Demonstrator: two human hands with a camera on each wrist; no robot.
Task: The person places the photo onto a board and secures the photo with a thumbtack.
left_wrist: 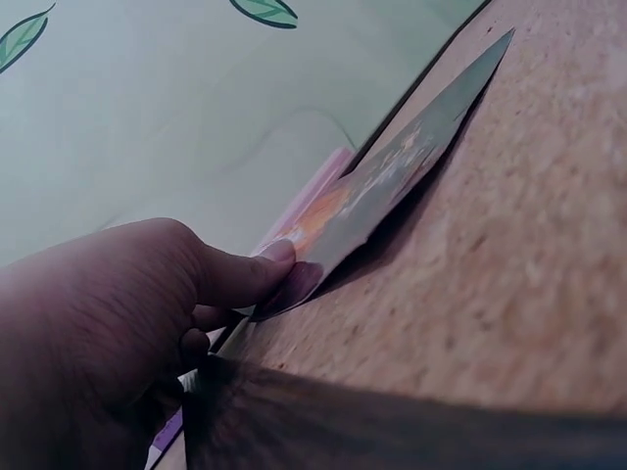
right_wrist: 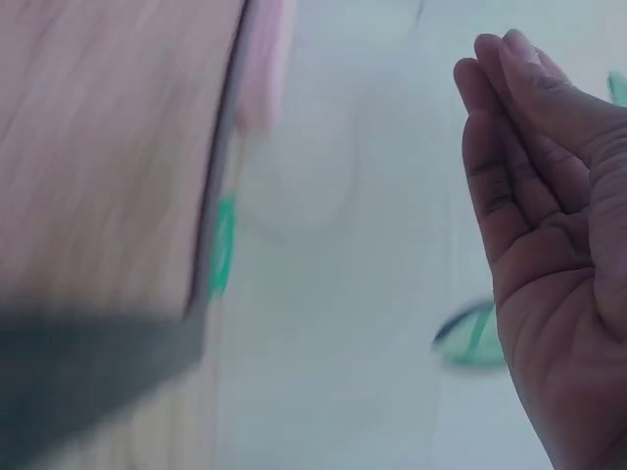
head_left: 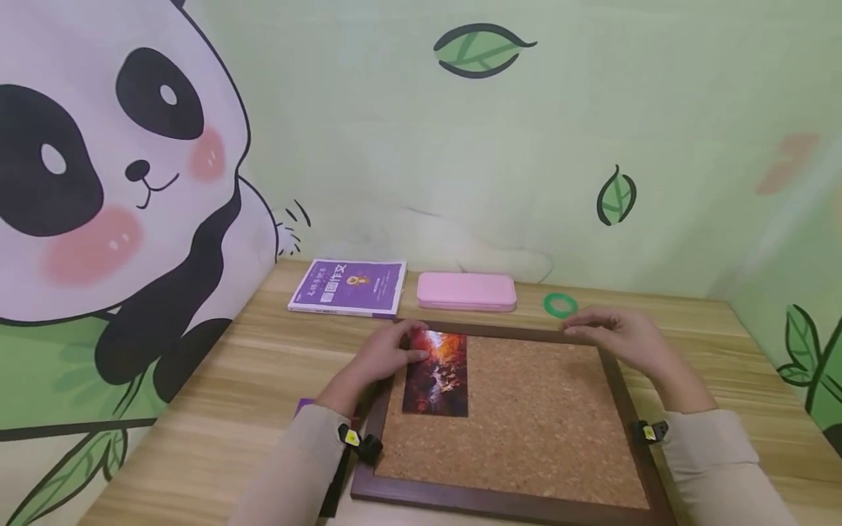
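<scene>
My left hand pinches the upper left edge of a glossy photo print of a red and orange forest stream. The print is over the left part of a cork board with a dark brown frame. In the left wrist view, the thumb presses on the print's face, and the sheet slants up off the cork. Above the board's far right corner hovers my right hand, nothing visible in it, its fingers loosely bent and the thumb close to them. Just left of its fingertips lies a green tape roll.
A purple book and a pink pencil case lie at the back of the wooden table, by the wall. Something dark with a purple corner is partly hidden under the left forearm.
</scene>
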